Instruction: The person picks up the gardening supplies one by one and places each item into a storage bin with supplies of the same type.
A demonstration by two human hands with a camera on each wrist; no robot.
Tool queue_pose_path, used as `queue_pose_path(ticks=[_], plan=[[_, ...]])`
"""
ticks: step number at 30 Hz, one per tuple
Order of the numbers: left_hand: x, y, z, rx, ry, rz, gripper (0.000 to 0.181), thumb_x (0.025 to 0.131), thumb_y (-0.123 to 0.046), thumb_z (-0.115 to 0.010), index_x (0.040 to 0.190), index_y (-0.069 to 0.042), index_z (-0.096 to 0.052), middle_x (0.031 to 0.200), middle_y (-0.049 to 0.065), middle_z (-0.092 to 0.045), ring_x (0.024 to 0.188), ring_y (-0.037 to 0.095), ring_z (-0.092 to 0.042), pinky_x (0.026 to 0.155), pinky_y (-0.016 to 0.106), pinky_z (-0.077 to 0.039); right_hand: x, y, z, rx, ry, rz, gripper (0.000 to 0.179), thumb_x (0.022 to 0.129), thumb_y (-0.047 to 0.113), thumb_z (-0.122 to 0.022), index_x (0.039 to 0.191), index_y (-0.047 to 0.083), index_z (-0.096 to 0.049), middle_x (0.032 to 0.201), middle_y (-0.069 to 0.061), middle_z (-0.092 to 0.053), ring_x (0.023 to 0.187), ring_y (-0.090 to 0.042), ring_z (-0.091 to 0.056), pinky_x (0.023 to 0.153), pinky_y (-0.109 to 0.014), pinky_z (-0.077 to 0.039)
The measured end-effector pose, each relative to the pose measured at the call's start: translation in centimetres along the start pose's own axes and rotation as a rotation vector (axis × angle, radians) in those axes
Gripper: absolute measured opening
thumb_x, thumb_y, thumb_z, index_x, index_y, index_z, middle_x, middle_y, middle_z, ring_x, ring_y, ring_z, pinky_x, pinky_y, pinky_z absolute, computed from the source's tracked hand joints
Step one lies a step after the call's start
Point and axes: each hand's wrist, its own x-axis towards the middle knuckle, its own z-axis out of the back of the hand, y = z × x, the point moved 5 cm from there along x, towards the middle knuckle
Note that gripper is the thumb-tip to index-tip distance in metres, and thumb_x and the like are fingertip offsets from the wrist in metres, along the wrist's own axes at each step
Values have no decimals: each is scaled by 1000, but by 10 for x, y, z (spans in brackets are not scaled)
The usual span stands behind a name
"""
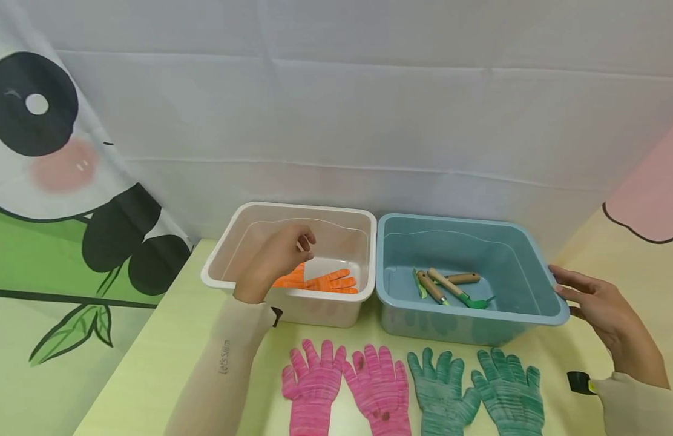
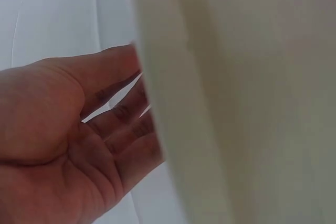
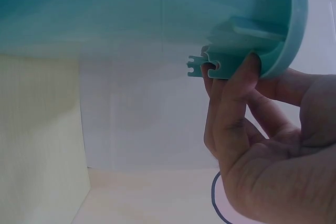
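Note:
My left hand [image 1: 282, 254] reaches over the front rim of the white plastic bin [image 1: 315, 310], its fingers loosely bent and holding nothing. Orange gloves [image 1: 333, 282] lie inside that bin, partly hidden behind the hand and the front wall. In the left wrist view, the bin's pale wall [image 2: 252, 108] covers the fingertips. At the right end of the blue bin [image 1: 451, 327], my right hand [image 1: 611, 312] grips the rim; the right wrist view shows its fingers curled under the rim's edge [image 3: 299, 24]. Small garden tools with wooden handles [image 1: 431, 287] and green heads lie in the blue bin.
Both bins stand side by side on a pale yellow table [image 1: 151, 363], against a white cloth backdrop [image 1: 336, 121]. Along the front lie a pair of pink gloves [image 1: 315, 387] and a pair of green gloves [image 1: 448, 387]. A printed cartoon cloth [image 1: 42, 242] hangs at the left.

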Motion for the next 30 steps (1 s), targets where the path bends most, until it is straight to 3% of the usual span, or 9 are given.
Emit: queue_pose_path(ticks=[8,12,17,30], plan=[[-18,19,15,20,-83,-13,13,94,5,-72,106,4,-71,93,14,-73,81,28,-70,77,42,-57,0,-1,0,15,-1,19,59,112,29,-56,164,7,-37,115,41,-45,100,21,-50,78,-17,-56],[-28,30,24,-3,-131,-31,14,91,9,-73,104,7,-70,94,18,-72,83,32,-70,82,48,-58,0,-1,0,23,-1,36,56,112,27,-56,163,11,-41,115,42,-46,100,21,-52,78,-18,-56],[-39,45,33,-51,-130,29,19,94,7,-70,113,9,-66,103,21,-70,97,39,-69,92,54,-55,0,-1,2,34,0,50,52,112,26,-56,162,17,-45,115,42,-47,101,20,-53,78,-18,-56],[-56,69,54,11,-169,131,21,98,-1,-71,118,4,-69,115,25,-73,112,45,-68,100,60,-52,1,1,0,22,-2,39,57,112,27,-56,163,9,-39,116,41,-46,101,20,-53,78,-18,-56]])
